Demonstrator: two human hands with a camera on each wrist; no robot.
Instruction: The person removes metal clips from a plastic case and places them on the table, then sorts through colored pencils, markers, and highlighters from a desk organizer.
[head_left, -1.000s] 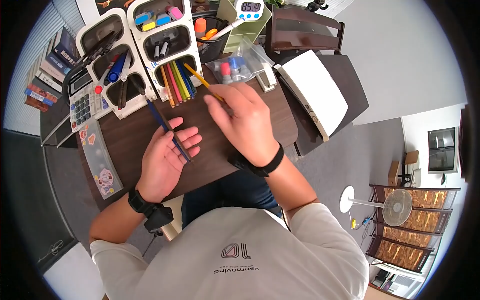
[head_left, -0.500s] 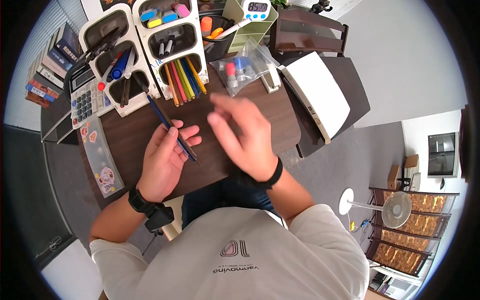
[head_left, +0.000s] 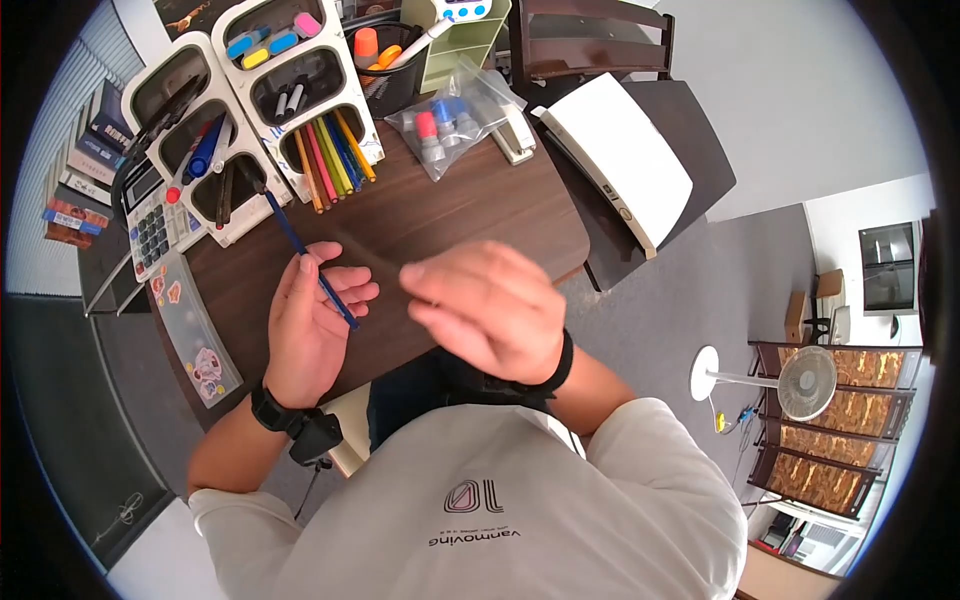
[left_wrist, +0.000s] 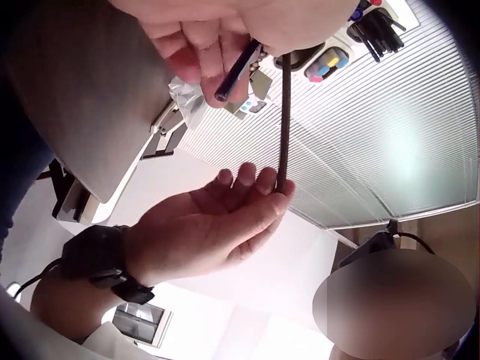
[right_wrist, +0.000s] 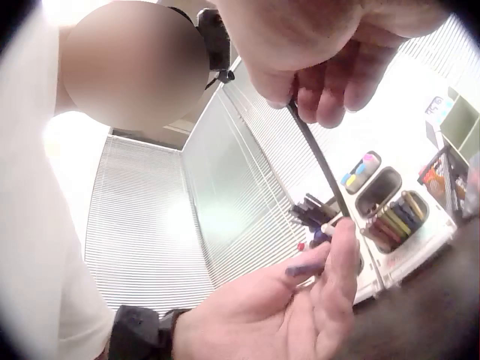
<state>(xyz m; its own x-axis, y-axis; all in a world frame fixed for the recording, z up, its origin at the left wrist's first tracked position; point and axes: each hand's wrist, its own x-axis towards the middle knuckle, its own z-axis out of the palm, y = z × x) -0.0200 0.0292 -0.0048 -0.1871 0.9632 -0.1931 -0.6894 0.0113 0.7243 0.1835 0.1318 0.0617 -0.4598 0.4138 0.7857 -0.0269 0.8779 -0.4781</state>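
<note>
My left hand (head_left: 305, 330) holds a blue pencil (head_left: 335, 297) slantwise between thumb and fingers, above the near left part of the table; the left wrist view shows the end of this blue pencil (left_wrist: 238, 71). To its right, my right hand (head_left: 490, 310) pinches one end of a dark brown pencil (left_wrist: 285, 124) between thumb and fingertips. The other end of the dark brown pencil (right_wrist: 322, 161) reaches the left hand's fingertips in the right wrist view. In the head view the right hand is blurred. Coloured pencils (head_left: 335, 160) stand in a compartment of the white organizer (head_left: 375, 145) ahead.
Beyond lie highlighters (head_left: 272, 42), a black mesh pen cup (head_left: 385, 90), a plastic bag with small bottles (head_left: 450, 120), and a stapler (head_left: 515, 135). At left are a calculator (head_left: 155, 225) and a stickered clear case (head_left: 195, 325). A white box-like object (head_left: 620, 160) stands right.
The right hand let go of a yellow pencil in the coloured-pencil compartment and came back toward me. It now pinches the dark brown pencil that lay beside the blue one in the left hand.
</note>
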